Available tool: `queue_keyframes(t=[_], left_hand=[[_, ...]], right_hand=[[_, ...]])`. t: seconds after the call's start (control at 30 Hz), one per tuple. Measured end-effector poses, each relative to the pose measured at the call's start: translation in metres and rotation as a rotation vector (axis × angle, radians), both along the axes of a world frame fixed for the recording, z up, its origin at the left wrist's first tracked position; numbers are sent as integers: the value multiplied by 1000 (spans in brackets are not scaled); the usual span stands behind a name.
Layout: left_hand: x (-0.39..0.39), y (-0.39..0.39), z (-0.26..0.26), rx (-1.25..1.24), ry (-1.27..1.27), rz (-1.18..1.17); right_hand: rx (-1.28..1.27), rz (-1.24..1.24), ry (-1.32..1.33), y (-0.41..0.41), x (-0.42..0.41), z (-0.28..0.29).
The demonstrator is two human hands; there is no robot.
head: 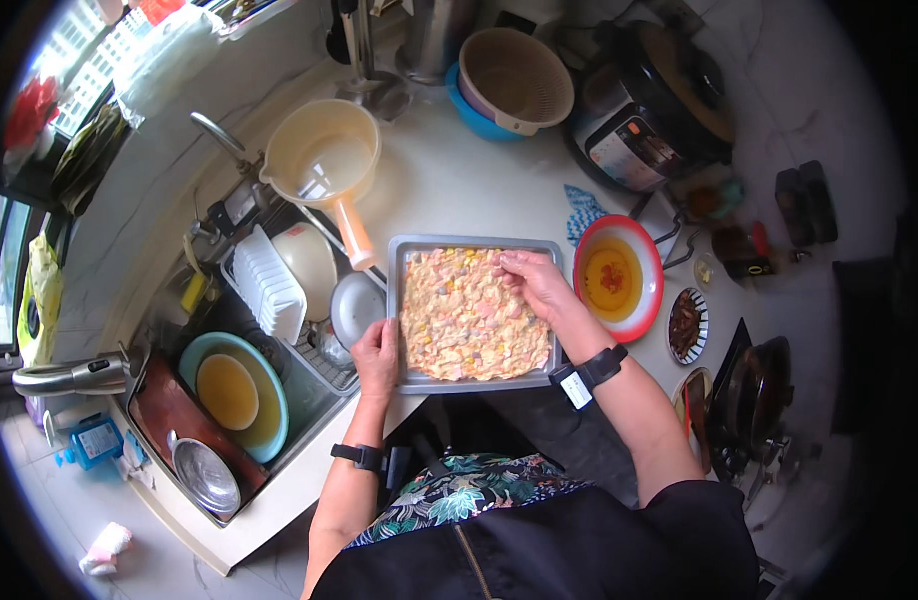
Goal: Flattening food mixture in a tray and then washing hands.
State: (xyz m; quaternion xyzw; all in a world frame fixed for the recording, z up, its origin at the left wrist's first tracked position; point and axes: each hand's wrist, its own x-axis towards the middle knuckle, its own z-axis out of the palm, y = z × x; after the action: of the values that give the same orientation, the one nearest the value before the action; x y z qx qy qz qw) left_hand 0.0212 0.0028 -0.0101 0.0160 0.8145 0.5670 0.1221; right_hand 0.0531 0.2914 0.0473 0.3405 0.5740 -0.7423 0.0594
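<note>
A grey rectangular baking tray (478, 388) lies at the counter's front edge, filled with a flat layer of chunky food mixture (474, 315) with pink and yellow bits. My left hand (376, 358) grips the tray's left rim, thumb on top. Over the upper right part of the mixture is my right hand (534, 279), its fingertips pinched together; whether they hold or touch anything cannot be told. Just right of the tray stands a red-rimmed white bowl (656, 277) of yellow-orange liquid with a red patch in it.
Left is a sink with a turquoise basin (277, 439), a metal strainer (205, 476) and a dish rack (316, 367). Behind stand a cream ladle-like dipper (358, 232), a beige colander (515, 82) and an electric cooker (631, 150). A small dish (688, 326) and a hob pan (763, 390) are right.
</note>
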Motion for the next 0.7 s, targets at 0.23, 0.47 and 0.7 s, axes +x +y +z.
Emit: queue_keyframes(t=[0.23,0.47,0.7], left_hand=[[0,-2,-3,4,8,-15],[-2,1,0,-7,-2,-25],[0,-4,-4,26,-6,-5]], right_hand=[[-534,-135,1,2,7,6],[1025,285,132,-23,-23,-34],[1193,355,-57,-19,-14,-22]])
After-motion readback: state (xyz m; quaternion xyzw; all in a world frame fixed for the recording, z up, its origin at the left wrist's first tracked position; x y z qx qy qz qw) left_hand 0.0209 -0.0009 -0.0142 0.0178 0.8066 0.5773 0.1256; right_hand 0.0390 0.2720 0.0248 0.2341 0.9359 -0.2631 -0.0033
